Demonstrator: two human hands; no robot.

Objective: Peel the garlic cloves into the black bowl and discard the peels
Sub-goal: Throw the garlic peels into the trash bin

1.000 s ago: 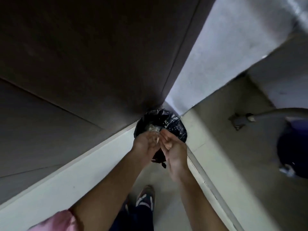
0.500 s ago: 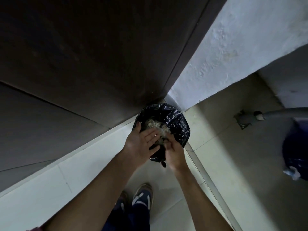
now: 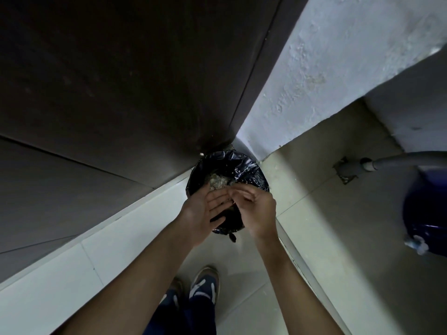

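Note:
A small bin lined with a black plastic bag (image 3: 244,165) stands on the floor in the corner between a dark door and a white wall. Pale garlic peels (image 3: 219,183) lie inside it. Both my hands hover just over its near rim. My left hand (image 3: 205,212) is flat with its fingers straight, palm turned toward the right. My right hand (image 3: 254,209) lies against the left fingertips with its fingers loosely bent; nothing shows in its grasp. The black bowl and the garlic cloves are out of view.
A dark wooden door (image 3: 121,81) fills the left and top. A grey pipe (image 3: 387,163) and a blue container (image 3: 425,213) sit on the tiled floor at the right. My shoes (image 3: 203,284) stand below the bin.
My hands have slid across each other over the bin, the right one moving right and higher over the left fingertips. The view has tilted slightly.

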